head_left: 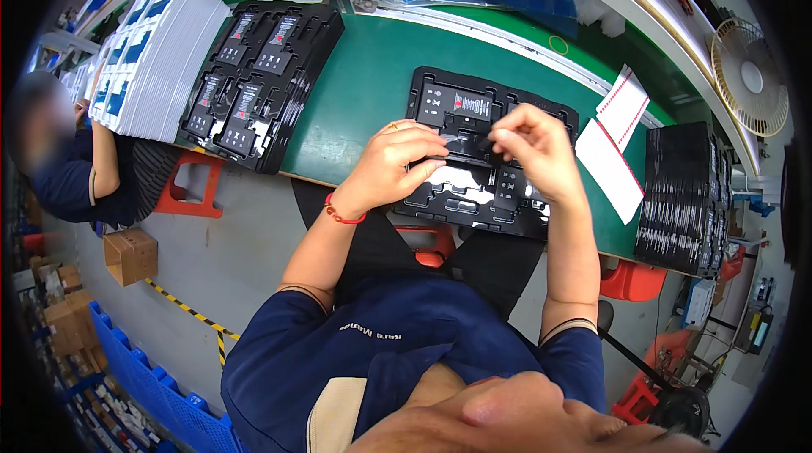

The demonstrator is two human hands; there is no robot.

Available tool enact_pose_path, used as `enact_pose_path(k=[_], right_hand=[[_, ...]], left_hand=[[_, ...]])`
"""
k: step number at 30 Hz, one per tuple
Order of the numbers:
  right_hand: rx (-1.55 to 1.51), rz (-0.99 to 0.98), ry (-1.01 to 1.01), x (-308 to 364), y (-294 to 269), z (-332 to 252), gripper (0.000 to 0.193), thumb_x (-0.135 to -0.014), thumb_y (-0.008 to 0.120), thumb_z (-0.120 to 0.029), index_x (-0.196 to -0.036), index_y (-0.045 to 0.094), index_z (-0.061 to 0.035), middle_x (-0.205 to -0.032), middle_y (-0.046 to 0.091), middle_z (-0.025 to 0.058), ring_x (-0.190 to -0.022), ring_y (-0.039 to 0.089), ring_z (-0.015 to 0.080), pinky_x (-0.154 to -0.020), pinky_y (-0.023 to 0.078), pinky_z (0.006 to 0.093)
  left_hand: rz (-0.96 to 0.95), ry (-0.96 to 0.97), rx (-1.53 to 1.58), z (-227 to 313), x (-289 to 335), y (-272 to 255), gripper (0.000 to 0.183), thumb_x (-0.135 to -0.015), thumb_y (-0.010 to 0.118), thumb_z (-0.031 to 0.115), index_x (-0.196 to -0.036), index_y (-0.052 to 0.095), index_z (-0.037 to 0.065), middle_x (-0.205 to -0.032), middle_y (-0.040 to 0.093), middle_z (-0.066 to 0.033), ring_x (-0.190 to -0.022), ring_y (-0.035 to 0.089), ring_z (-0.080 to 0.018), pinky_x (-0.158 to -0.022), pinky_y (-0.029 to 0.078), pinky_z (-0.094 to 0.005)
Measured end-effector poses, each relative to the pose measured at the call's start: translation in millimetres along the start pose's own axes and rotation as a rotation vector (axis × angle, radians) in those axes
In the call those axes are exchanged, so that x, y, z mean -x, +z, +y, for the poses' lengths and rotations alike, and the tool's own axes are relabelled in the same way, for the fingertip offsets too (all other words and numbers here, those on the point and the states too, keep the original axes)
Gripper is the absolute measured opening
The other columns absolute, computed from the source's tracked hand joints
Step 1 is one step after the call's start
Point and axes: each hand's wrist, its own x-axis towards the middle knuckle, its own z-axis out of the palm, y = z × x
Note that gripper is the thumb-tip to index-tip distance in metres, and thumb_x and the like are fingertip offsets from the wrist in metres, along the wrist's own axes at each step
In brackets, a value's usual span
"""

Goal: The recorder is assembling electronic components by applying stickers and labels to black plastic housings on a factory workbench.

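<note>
A black molded plastic tray (482,81) lies on the green bench in front of me, with flat black battery packs (468,104) bearing printed labels in its recesses. My left hand (391,164), with a red bracelet at the wrist, hovers at the tray's left side. Its fingers reach inward and the thumb stands apart, holding nothing I can see. Over the tray's right half, my right hand (537,148) is closed in a pinch. Something small and dark shows by its fingertips; what it is, I cannot make out.
Filled black trays (254,81) are stacked at the left beside a tall white tray stack (156,55). White sheets with red edging (611,170) lie right, near a stack of black trays (685,199). A fan (750,76) stands far right. Another person sits at the left.
</note>
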Motion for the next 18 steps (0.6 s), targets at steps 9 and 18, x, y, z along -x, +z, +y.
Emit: enact_pose_path(k=[9, 18], right_hand=[[0.115, -0.154, 0.066, -9, 29, 16, 0.031, -0.089, 0.062, 0.004, -0.117, 0.050, -0.0023, -0.083, 0.056, -0.0007, -0.076, 0.053, 0.0046, -0.069, 0.043, 0.0197], [0.122, -0.186, 0.044, -10, 31, 17, 0.032, -0.089, 0.062, 0.003, -0.118, 0.050, -0.0025, -0.088, 0.057, 0.0003, -0.081, 0.053, 0.0048, -0.071, 0.043, 0.0203]], left_hand=[[0.010, -0.019, 0.002, -3, -1, 9, 0.011, -0.078, 0.075, 0.007, -0.088, 0.070, 0.005, -0.089, 0.071, -0.0074, -0.091, 0.068, -0.0231, -0.093, 0.045, -0.0388], [0.027, -0.022, -0.009, -4, -1, 9, 0.011, -0.078, 0.075, 0.008, -0.088, 0.070, 0.005, -0.087, 0.071, -0.0073, -0.088, 0.068, -0.0231, -0.091, 0.045, -0.0382]])
